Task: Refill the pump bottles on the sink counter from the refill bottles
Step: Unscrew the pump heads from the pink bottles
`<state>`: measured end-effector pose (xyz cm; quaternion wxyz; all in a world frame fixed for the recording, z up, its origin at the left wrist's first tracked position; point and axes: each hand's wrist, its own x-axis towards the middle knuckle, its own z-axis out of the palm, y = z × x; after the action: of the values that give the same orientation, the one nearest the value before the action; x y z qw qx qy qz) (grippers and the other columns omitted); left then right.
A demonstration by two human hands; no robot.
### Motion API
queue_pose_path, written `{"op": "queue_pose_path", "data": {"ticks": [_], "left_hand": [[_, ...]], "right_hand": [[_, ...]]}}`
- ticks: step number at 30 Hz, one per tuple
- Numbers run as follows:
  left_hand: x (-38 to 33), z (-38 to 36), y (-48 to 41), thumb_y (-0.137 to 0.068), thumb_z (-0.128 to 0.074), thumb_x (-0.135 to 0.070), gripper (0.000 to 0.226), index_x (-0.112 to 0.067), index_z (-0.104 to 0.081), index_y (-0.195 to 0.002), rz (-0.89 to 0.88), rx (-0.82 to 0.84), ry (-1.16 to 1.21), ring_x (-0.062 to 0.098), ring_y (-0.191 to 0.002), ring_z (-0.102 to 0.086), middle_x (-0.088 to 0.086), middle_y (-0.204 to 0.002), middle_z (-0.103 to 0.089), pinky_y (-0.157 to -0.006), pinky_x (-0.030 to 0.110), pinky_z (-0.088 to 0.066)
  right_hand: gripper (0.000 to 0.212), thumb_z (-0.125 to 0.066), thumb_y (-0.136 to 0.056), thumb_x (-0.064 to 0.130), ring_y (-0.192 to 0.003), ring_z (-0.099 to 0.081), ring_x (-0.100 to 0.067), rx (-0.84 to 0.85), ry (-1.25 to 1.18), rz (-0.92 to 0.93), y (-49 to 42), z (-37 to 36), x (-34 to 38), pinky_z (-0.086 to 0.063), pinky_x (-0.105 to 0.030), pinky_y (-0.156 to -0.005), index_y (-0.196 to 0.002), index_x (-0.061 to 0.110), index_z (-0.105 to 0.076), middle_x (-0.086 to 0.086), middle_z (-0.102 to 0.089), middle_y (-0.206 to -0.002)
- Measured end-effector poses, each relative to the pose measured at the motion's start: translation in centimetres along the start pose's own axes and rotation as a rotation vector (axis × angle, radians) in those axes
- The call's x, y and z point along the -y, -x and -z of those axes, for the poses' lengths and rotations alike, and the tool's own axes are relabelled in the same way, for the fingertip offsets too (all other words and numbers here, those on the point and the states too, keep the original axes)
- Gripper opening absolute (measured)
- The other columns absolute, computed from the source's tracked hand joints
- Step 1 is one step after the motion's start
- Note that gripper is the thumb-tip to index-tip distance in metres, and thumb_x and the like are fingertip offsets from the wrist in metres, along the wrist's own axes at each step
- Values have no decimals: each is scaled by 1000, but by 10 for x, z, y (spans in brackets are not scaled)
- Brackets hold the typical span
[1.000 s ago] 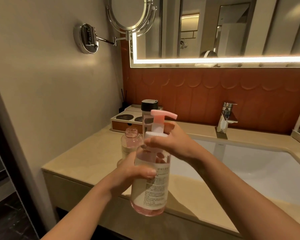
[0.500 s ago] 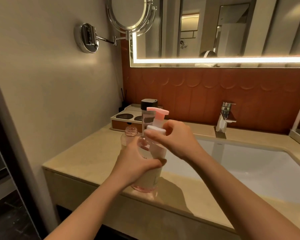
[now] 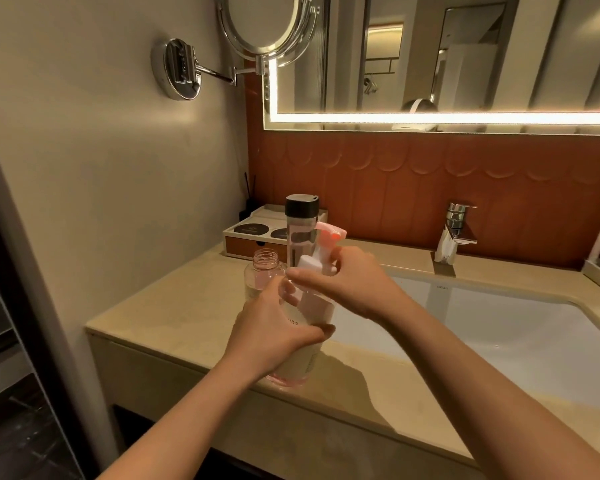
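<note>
Where the counter's front edge runs nearest, left hand (image 3: 274,327): closed round the middle of the pump bottle (image 3: 297,367), the thumb (image 3: 323,330) laid across the near face and the other fingers hidden behind the body.
Pump bottle: held upright with a slight lean, its pink base down at the counter (image 3: 174,306) close to the front edge; the label is partly covered by the left hand.
Right hand (image 3: 354,285): curled over the bottle's top, with the forefinger (image 3: 302,277) drawn across the front of the white collar (image 3: 309,265); the collar is pinched between forefinger and the rest of the hand.
Pump head (image 3: 329,233): pink, seen just above the right hand's fingers.
Open bottle (image 3: 265,268): uncapped, clear, set just behind the left hand.
Black-capped bottle (image 3: 300,230): upright, behind the pump head.
Basin (image 3: 499,334): sunk into the counter, to the right of both hands.
Tray box (image 3: 253,237): placed against the tiled back wall.
Tap (image 3: 456,233): mounted behind the basin.
</note>
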<state>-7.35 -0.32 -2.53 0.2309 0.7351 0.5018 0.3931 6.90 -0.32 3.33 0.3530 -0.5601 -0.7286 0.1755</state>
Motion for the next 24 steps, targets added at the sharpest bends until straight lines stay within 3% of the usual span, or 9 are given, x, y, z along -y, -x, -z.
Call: {"op": "queue_pose_path", "data": {"ticks": [3, 7, 9, 11, 13, 16, 20, 23, 24], "left_hand": [[2, 1, 1, -62, -80, -47, 76, -32, -41, -125, 6, -15, -4, 14, -102, -55, -10, -112, -56, -86, 37, -51], [13, 13, 0, -62, -82, -41, 70, -28, -45, -119, 36, -29, 23, 15, -103, -56, -8, -112, -58, -85, 32, -49], [21, 19, 0, -61, -83, -39, 69, -28, -45, -118, 48, -45, 15, 13, -102, -56, -9, -112, -58, -80, 26, -47], [25, 23, 0, -61, -84, -39, 66, -30, -44, -114, 57, -66, 5, 12, -100, -54, -12, -109, -57, -74, 21, -42], [29, 28, 0, -62, -83, -39, 64, -31, -42, -112, 65, -86, 6, 10, -100, -52, -13, -108, -54, -76, 22, -40], [35, 37, 0, -63, -83, -37, 64, -31, -43, -113, 68, -98, 41, 11, -101, -53, -13, -108, -55, -80, 25, -41], [49, 53, -5, -60, -85, -28, 63, -32, -47, -110, 77, -113, 73, 13, -100, -57, -11, -106, -60, -80, 27, -46], [58, 60, -11, -59, -86, -29, 64, -33, -48, -110, 98, -136, 86, 12, -100, -58, -11, -106, -61, -80, 30, -48], [60, 61, -12, -58, -86, -30, 65, -33, -48, -111, 98, -137, 89, 12, -100, -58, -11, -107, -61, -81, 30, -49]], "right_hand": [[39, -66, -75, 56, -71, -55, -10, -89, 42, 20, -5, -11, 2, -46, -24, -57, -81, 20, -55, 4, -57, -76], [23, -64, -80, 41, -86, -56, -12, 217, -129, 53, -8, -5, 12, -49, -23, -71, -92, 29, -48, 8, -56, -91], [27, -62, -81, 51, -84, -57, -12, 150, -50, 68, -15, -14, 16, -50, -25, -69, -90, 28, -51, 9, -58, -89], [49, -56, -75, 68, -83, -60, -14, 5, 75, 48, -22, -27, 21, -55, -32, -69, -94, 23, -56, 7, -62, -89], [54, -56, -72, 70, -81, -61, -14, -62, 134, 47, -30, -39, 25, -57, -34, -69, -94, 20, -57, 5, -63, -88], [38, -63, -76, 56, -80, -60, -12, -56, 49, 117, -38, -46, 31, -53, -29, -66, -90, 21, -57, 6, -61, -84], [21, -64, -80, 41, -77, -58, -10, 94, -109, 156, -51, -46, 37, -49, -26, -68, -88, 24, -55, 8, -57, -79], [31, -64, -81, 43, -80, -53, -2, 210, -154, 160, -57, -46, 46, -42, -15, -65, -103, 27, -50, 17, -52, -87], [30, -65, -80, 47, -79, -53, -2, 208, -134, 142, -58, -49, 49, -42, -16, -63, -97, 27, -49, 17, -52, -86]]}}
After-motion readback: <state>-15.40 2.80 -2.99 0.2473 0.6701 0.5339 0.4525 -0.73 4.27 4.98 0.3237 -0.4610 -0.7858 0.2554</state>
